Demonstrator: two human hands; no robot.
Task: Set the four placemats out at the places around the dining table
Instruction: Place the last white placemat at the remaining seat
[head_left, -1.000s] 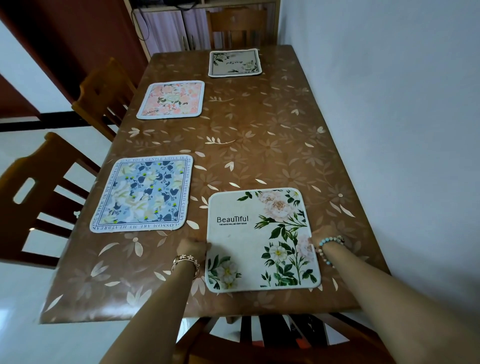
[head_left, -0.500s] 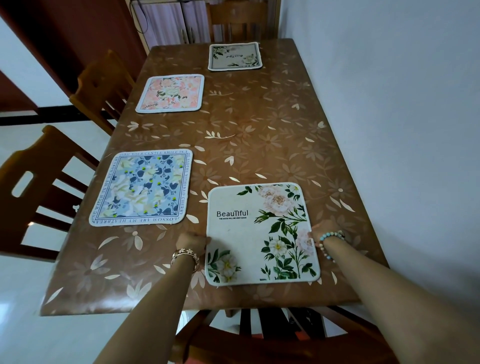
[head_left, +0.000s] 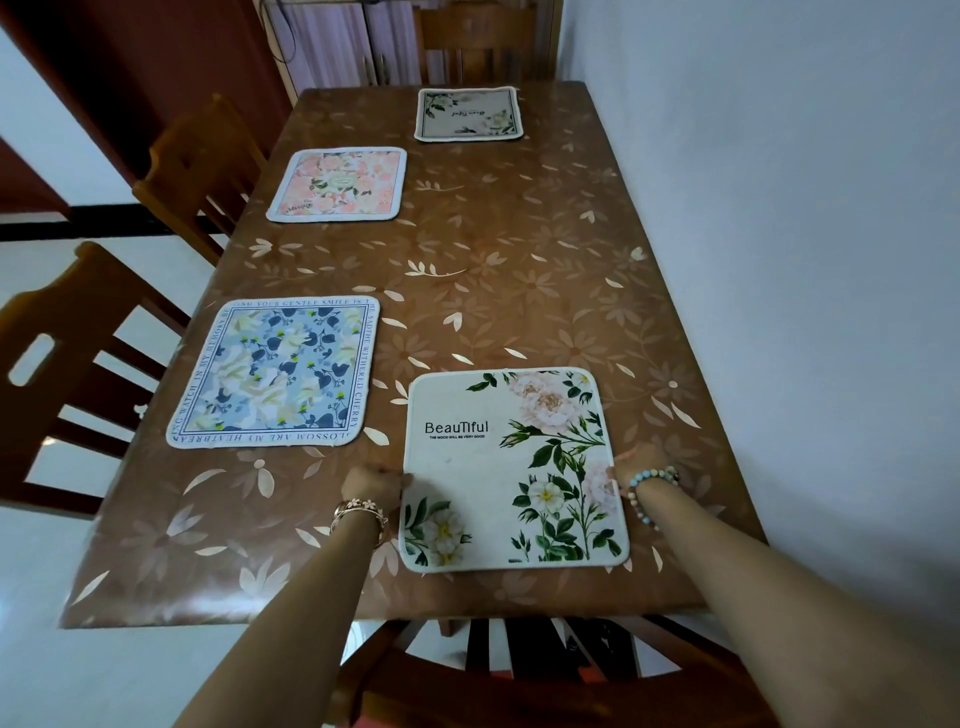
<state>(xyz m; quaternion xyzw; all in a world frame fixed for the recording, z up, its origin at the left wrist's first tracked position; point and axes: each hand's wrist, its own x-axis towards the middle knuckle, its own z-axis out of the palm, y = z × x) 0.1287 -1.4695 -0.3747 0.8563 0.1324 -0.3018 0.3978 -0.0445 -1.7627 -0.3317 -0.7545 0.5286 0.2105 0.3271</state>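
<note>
Blue placemat (head_left: 275, 371) and pink placemat (head_left: 337, 184) flat along table (head_left: 519, 270) left side, left hand (head_left: 371, 483) closed pinching white "Beautiful" placemat (head_left: 511, 470) left edge at near end, right hand (head_left: 641, 465) gripping its right edge, fourth placemat (head_left: 467, 113) at far end

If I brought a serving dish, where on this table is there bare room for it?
The widest bare patch on the table runs along the wall side, between the far mat and the white flowered mat. The left side is crowded: pink mat, blue mat.
</note>
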